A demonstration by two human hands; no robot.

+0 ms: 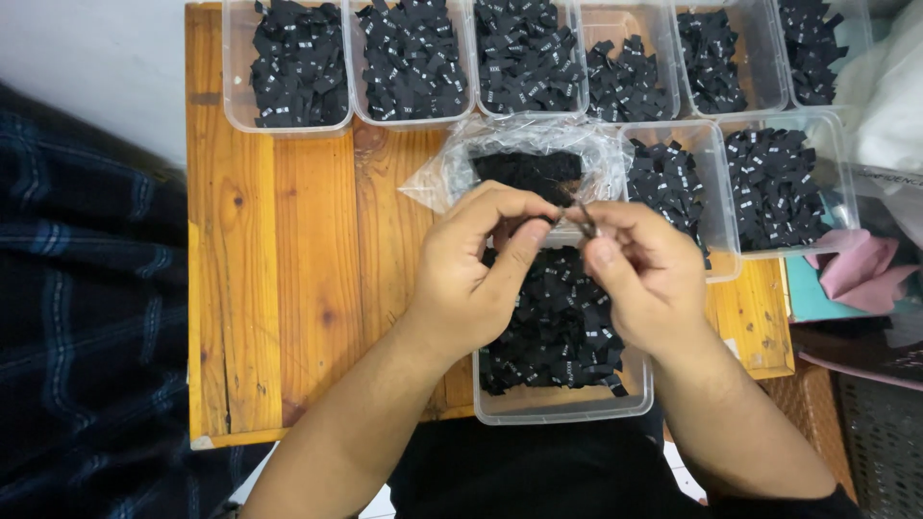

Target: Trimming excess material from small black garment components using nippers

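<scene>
My left hand (481,264) and my right hand (639,269) meet fingertip to fingertip above a clear plastic tub (562,404) of small black fabric labels (558,336). Between the thumbs and forefingers both hands pinch one small black label (574,213). Just behind the hands lies a crumpled clear plastic bag (524,159) with more black labels inside.
Several clear tubs of black labels (298,67) line the far edge of the wooden table (279,288), with two more at the right (779,187). Dark plaid cloth (87,317) lies to the left. Pink fabric (860,269) and white cloth (889,91) sit at the right.
</scene>
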